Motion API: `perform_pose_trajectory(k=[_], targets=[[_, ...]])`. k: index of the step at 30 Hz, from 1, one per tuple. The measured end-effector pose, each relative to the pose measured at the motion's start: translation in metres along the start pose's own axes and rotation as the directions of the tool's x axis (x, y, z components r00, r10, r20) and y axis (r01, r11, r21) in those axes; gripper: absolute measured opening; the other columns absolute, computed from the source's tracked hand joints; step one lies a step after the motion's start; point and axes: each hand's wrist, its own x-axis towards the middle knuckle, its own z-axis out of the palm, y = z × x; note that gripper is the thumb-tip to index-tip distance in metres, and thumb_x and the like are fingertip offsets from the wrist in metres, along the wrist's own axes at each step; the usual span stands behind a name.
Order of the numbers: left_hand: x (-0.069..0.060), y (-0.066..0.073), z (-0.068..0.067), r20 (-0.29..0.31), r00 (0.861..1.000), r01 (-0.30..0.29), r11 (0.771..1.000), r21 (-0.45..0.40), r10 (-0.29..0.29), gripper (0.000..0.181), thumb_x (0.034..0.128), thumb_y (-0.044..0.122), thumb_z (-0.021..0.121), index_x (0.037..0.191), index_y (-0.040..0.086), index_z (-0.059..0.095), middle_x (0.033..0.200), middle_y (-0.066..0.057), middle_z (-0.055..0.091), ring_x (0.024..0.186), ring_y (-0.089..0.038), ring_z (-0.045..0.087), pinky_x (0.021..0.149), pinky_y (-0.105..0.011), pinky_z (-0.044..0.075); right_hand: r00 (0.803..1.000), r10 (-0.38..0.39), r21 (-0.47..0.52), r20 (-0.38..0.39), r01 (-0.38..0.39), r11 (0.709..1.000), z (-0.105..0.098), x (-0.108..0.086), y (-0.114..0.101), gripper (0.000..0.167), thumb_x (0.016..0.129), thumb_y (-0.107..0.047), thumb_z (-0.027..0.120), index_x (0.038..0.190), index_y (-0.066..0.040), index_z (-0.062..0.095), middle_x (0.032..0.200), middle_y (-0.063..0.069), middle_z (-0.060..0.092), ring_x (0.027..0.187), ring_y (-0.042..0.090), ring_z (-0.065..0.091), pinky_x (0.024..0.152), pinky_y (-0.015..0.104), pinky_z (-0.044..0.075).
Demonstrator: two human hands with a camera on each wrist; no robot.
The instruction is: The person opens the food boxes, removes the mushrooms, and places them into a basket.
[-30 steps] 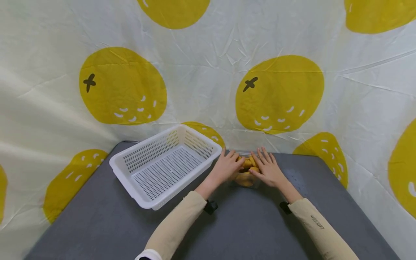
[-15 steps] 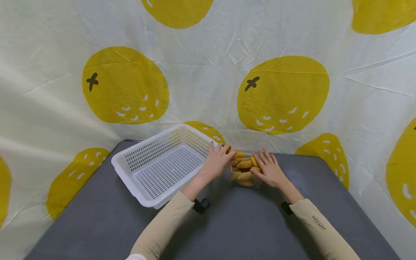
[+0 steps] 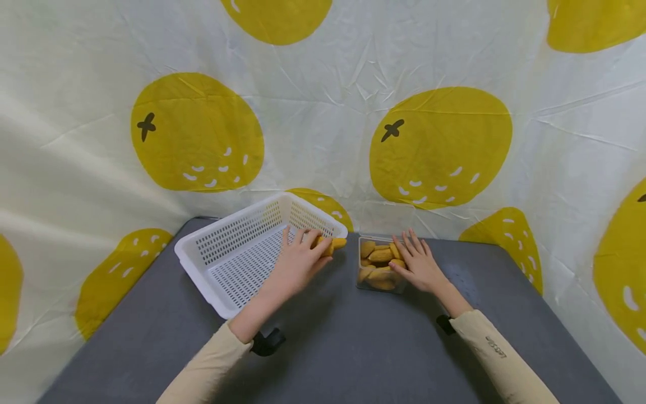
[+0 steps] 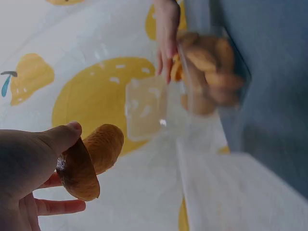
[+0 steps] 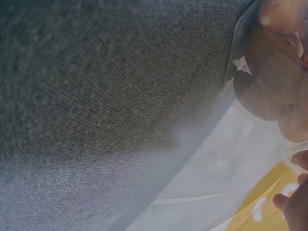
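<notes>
My left hand (image 3: 294, 262) pinches a yellow-brown mushroom-shaped piece (image 3: 338, 243) above the right part of the white basket (image 3: 202, 280). In the left wrist view the piece (image 4: 103, 149) has a rounded cap and a thick stem, gripped between thumb and fingers of the left hand (image 4: 29, 168). A clear box (image 3: 359, 275) holds several similar pieces (image 3: 381, 255). My right hand (image 3: 421, 266) rests with straight fingers on the box's right side, its fingertips touching pieces there. In the right wrist view only part of the right hand (image 5: 296, 207) shows, beside the box.
The clear lid (image 3: 386, 217) stands raised at the back of the box. Both containers are on a dark grey table (image 3: 353, 348), with the basket left of the box. Behind the table hangs a white cloth (image 3: 313, 140) with yellow fruit prints.
My left hand has lifted a piece out of the clear box and carried it left over the basket's edge. The right hand has stayed at the box.
</notes>
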Motion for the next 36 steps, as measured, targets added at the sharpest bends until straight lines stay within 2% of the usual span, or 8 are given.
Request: perform_pose_trajectory(k=[6,11,16,20,27,31,36], targets=[[-0.017,-0.035,-0.024,0.009,1.0,-0.017,0.997,0.074,0.017,0.028,0.0813,0.032,0.063,0.105,0.02,0.054,0.102,-0.004,0.055,0.103,-0.026,0.049,0.092,-0.063,0.031,1.0,0.01,-0.004,-0.001,-0.01,1.0,0.0,-0.003,0.0,0.071,0.089,-0.05,0.04,0.143,-0.009,0.019,0.148,0.019,0.009,0.137,0.037,0.003,0.105,0.059,0.006],[-0.016,-0.081,-0.035,-0.019,0.997,-0.076,0.986,0.15,0.08,0.031,0.0776,0.03,0.067,0.104,0.017,0.056,0.1,-0.008,0.057,0.099,-0.03,0.052,0.09,-0.063,0.033,1.0,0.012,-0.005,0.007,-0.012,1.0,-0.001,-0.005,-0.001,0.07,0.089,-0.049,0.041,0.144,-0.012,0.016,0.148,0.021,0.01,0.137,0.037,0.003,0.104,0.059,0.007],[-0.001,-0.126,-0.031,-0.022,0.981,-0.184,0.964,0.192,0.192,0.03,0.0776,0.029,0.067,0.101,0.014,0.055,0.097,-0.009,0.054,0.101,-0.033,0.049,0.09,-0.064,0.031,1.0,0.022,-0.022,0.022,-0.021,1.0,-0.001,-0.006,0.001,0.07,0.089,-0.049,0.041,0.144,-0.012,0.015,0.148,0.02,0.009,0.138,0.036,0.001,0.105,0.059,0.007],[0.011,-0.151,-0.019,0.012,0.969,-0.243,0.942,0.231,0.247,0.028,0.0783,0.029,0.066,0.099,0.014,0.055,0.095,-0.009,0.054,0.101,-0.033,0.048,0.092,-0.063,0.031,0.999,0.019,-0.019,0.026,-0.018,1.0,-0.002,-0.006,0.002,0.071,0.089,-0.049,0.04,0.144,-0.011,0.016,0.148,0.02,0.008,0.138,0.035,0.0,0.105,0.059,0.007],[0.021,-0.168,0.009,0.137,0.953,-0.299,0.909,0.292,0.27,0.027,0.0816,0.035,0.061,0.098,0.015,0.053,0.094,-0.009,0.052,0.1,-0.031,0.049,0.092,-0.061,0.033,1.0,0.009,-0.006,0.024,-0.009,1.0,-0.002,-0.003,0.0,0.071,0.09,-0.049,0.04,0.144,-0.01,0.015,0.148,0.02,0.008,0.138,0.036,-0.001,0.105,0.059,0.006],[0.022,-0.172,0.021,0.182,0.949,-0.304,0.893,0.332,0.256,0.028,0.0825,0.037,0.059,0.102,0.017,0.053,0.094,-0.009,0.051,0.103,-0.031,0.049,0.094,-0.058,0.034,0.999,0.01,-0.009,0.038,-0.01,1.0,-0.003,-0.001,-0.001,0.072,0.09,-0.05,0.039,0.144,-0.01,0.015,0.149,0.019,0.008,0.138,0.036,0.0,0.105,0.058,0.005],[0.024,-0.173,0.032,0.208,0.949,-0.301,0.878,0.372,0.238,0.03,0.0843,0.038,0.057,0.106,0.018,0.052,0.098,-0.008,0.052,0.108,-0.03,0.048,0.098,-0.057,0.031,0.999,0.006,-0.007,0.034,-0.006,1.0,-0.002,0.0,-0.002,0.072,0.089,-0.051,0.039,0.144,-0.012,0.013,0.149,0.019,0.008,0.137,0.037,0.001,0.105,0.058,0.006]])
